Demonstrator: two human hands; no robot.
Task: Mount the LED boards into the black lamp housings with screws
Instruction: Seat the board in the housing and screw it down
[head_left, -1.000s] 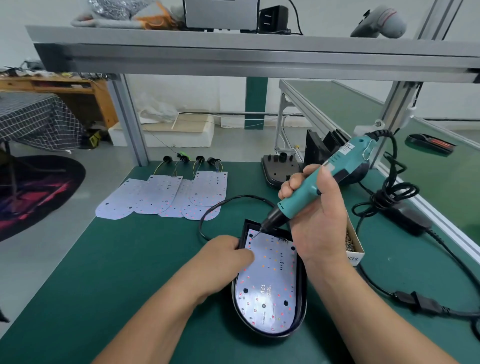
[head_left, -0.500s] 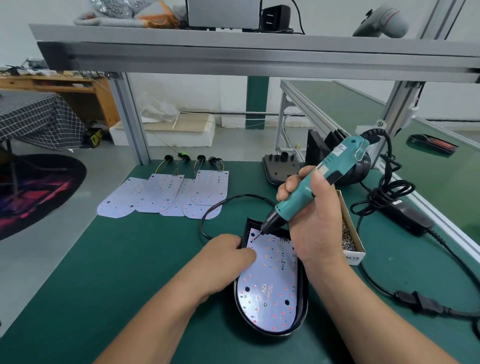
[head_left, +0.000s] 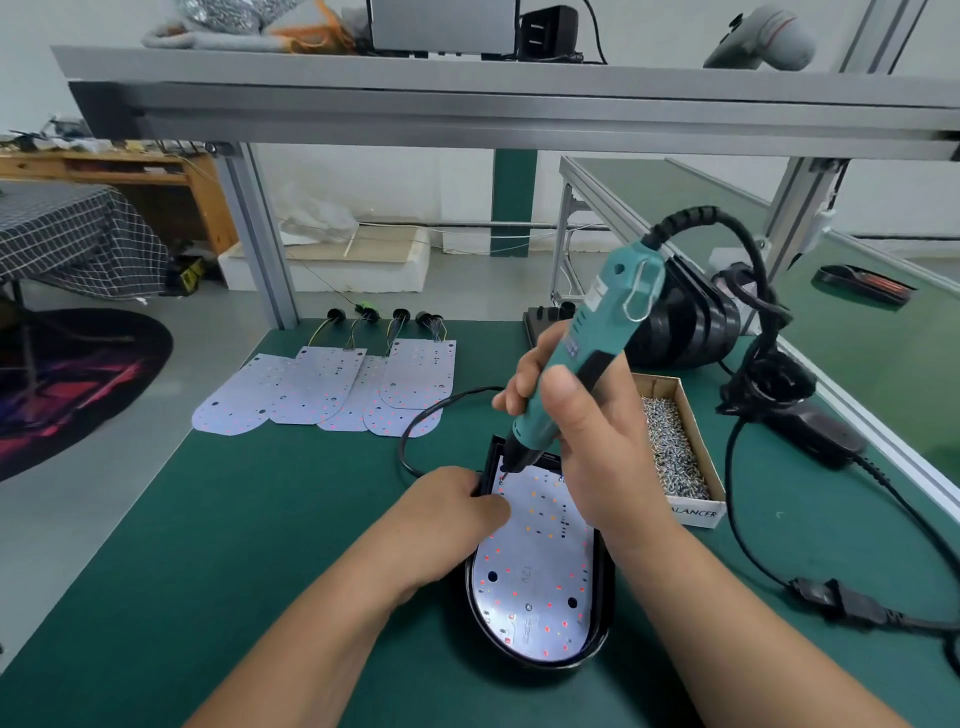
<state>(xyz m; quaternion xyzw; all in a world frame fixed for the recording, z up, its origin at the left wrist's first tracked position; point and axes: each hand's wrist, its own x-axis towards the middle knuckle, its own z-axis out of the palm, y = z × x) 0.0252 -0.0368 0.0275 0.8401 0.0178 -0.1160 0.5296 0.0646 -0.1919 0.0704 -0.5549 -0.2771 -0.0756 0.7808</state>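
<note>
A white LED board (head_left: 540, 571) lies inside a black oval lamp housing (head_left: 605, 597) on the green mat. My right hand (head_left: 587, 436) grips a teal electric screwdriver (head_left: 587, 338), held nearly upright, with its bit on the board's far left corner. My left hand (head_left: 447, 514) grips the housing's left rim, fingertips resting on the board near the bit. Several spare LED boards (head_left: 332, 389) with wired black connectors lie fanned out at the back left. A cardboard box of screws (head_left: 675, 452) sits just right of my right hand.
More black housings (head_left: 685, 322) are stacked behind the screwdriver. The screwdriver's cable and black power brick (head_left: 810, 421) lie at the right, with a cord trailing along the mat. An aluminium frame shelf (head_left: 519, 104) spans overhead. The mat's left edge drops to the floor.
My right hand tilted the screwdriver from a slant toward upright, keeping the bit at the board's far left corner. My left hand stayed on the housing.
</note>
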